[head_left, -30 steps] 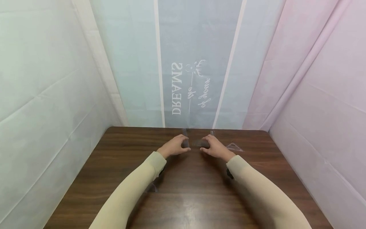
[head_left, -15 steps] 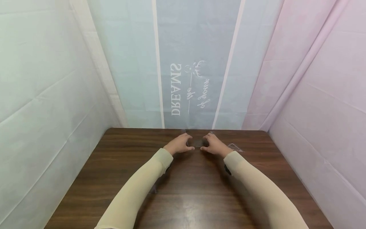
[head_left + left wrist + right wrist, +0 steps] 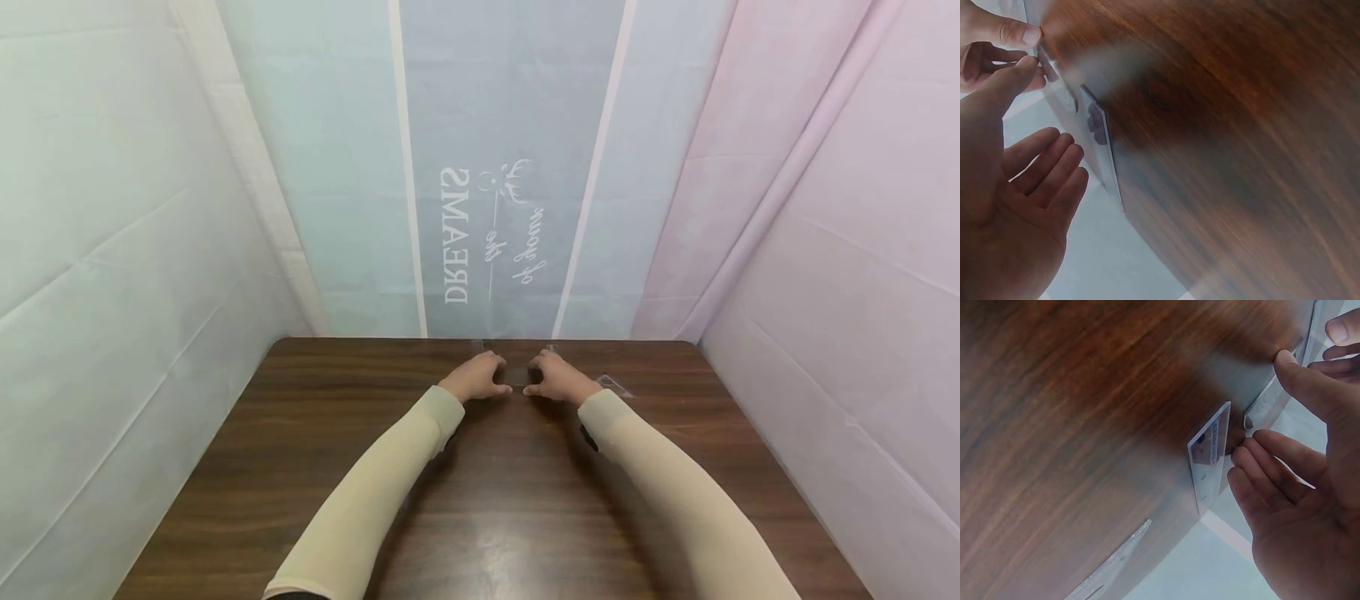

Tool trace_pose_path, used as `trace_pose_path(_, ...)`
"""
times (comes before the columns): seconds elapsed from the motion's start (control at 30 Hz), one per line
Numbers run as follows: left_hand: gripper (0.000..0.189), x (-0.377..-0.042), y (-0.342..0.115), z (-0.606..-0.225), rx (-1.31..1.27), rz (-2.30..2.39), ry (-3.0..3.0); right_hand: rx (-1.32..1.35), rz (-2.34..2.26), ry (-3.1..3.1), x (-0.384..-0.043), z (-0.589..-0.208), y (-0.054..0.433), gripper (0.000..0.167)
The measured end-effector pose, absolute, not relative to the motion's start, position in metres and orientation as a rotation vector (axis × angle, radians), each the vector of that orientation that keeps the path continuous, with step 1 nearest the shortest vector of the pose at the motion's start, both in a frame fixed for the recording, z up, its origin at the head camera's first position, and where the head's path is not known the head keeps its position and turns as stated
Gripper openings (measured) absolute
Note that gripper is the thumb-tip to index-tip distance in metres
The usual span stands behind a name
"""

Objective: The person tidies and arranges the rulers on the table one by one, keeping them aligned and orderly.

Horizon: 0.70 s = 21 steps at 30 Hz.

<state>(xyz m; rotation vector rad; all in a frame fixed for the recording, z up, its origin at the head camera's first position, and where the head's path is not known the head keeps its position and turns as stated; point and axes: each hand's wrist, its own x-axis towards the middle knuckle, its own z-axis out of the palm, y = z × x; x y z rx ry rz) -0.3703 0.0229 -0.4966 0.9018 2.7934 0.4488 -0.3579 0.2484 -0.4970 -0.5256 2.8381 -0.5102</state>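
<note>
Both hands are at the far side of the table, fingers curved and thumbs facing each other. Between them lies a clear plastic piece with rounded corners [image 3: 517, 377]; its markings are hard to see. My left hand [image 3: 475, 377] has its thumb at the near edge and its fingers round the left end. Mirroring it, my right hand [image 3: 558, 378] takes the right end, thumb tip on the near edge and index fingertip by the rounded corner [image 3: 1260, 412]. Just left is a clear flat strip [image 3: 1100, 125]; just right, a clear ruler-like strip [image 3: 1207, 459] with printed marks.
A clear set square [image 3: 615, 385] lies right of the right hand. The brown wooden table [image 3: 487, 467] ends at a hanging printed cloth [image 3: 502, 100] close behind the hands. White cloth walls [image 3: 135, 250] flank both sides.
My left hand has moved right to the clear piece, narrowing the gap between the hands. My right hand has hardly moved. The clear curved piece by the left forearm is now mostly covered.
</note>
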Motion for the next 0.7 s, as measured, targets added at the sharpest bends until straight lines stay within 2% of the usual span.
trace_pose_path(0.7,0.059,-0.369,0.046,-0.506,0.794,0.263,2.915,-0.449,-0.398,2.844,-0.359,-0.488,0.241,0.064)
